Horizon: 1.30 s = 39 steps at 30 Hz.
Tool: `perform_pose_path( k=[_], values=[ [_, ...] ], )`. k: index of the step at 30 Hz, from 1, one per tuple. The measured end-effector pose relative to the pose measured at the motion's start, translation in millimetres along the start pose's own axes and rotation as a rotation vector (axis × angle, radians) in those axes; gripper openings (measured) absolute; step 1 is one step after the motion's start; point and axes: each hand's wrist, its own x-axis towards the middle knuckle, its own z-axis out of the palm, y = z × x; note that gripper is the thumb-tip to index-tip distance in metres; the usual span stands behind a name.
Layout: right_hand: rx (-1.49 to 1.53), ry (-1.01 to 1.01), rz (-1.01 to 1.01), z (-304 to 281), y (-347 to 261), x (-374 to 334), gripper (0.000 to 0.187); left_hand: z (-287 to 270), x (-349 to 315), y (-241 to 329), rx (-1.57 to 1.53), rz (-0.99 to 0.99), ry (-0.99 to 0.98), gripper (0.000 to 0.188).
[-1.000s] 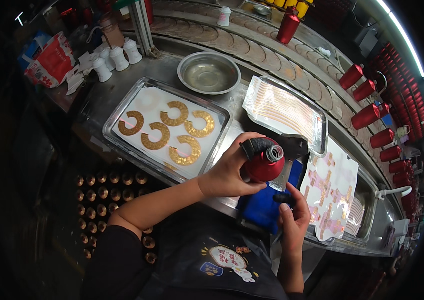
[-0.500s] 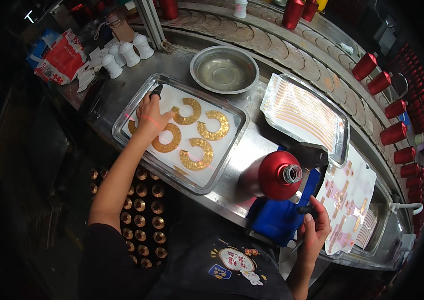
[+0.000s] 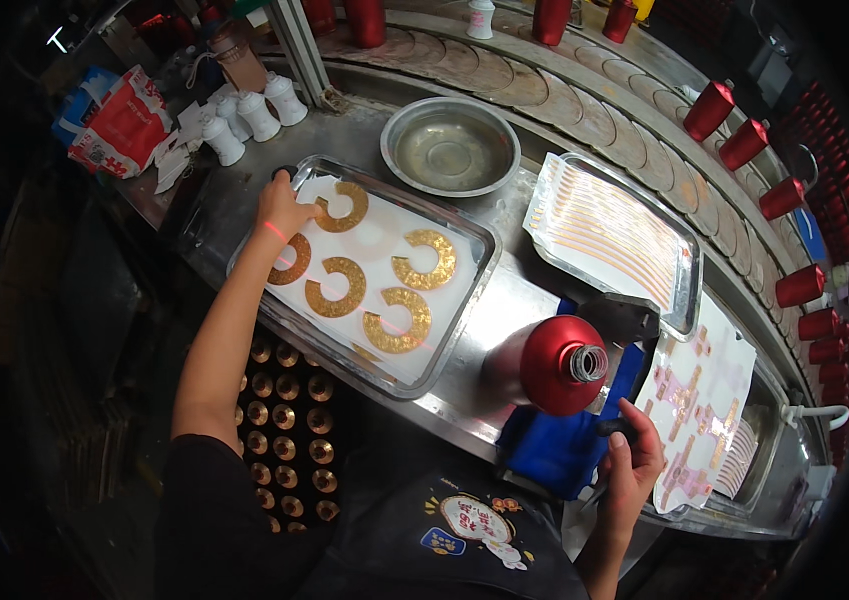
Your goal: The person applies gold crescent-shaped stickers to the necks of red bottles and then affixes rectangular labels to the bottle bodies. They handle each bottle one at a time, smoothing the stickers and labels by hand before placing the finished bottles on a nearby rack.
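Note:
My left hand [image 3: 285, 212] reaches over the far left part of a metal tray [image 3: 490, 250] lined with white paper. Its thumb touches the left end of a gold C-shaped decal [image 3: 356, 208], and a black cover sits on one fingertip. Several similar gold decals [image 3: 400, 322] lie flat on the paper. My right hand [image 3: 633, 462] is curled beside a shiny red bottle [image 3: 555, 375] with a threaded silver neck. One of its fingertips wears a black cover. Whatever lies in its curled fingers is hidden. The bottle rests on its side on a blue cloth [image 3: 545, 450] and a dark support [image 3: 620, 318].
A metal basin [image 3: 505, 160] of liquid stands behind the tray. To the right are a tray of curved gold strips [image 3: 610, 235] and a patterned decal sheet [image 3: 700, 400]. Red bottles [image 3: 710, 110] stand along a curved conveyor [image 3: 505, 75]. White bottle-shaped pieces [image 3: 258, 115] stand at the back left.
My left hand has moved left and slightly away, and the gold decal at its thumb has slid the same way. My right hand keeps its pose beside the red bottle. Bottles on the conveyor have shifted.

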Motion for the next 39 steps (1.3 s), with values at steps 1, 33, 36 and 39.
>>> perform_pose_path(
  k=[1, 33, 36, 39],
  values=[
    [-0.001, -0.008, -0.009, 1, -1, 1, 0.041, 3, 5, -3, -0.042, -0.004, 0.002, 0.049],
    [-0.13, -0.475, -0.062, 81, -42, -8, 0.031, -24, 18, 40, 0.303, -0.087, -0.018, 0.037],
    [-0.094, -0.433, -0.07, 82, -32, -7, 0.031, -17, 25, 31, 0.256, -0.036, 0.032, 0.037],
    [-0.109, -0.442, -0.075, 81, -26, -5, 0.031, -15, 37, 17, 0.142, -0.052, 0.074, 0.039]
  ],
)
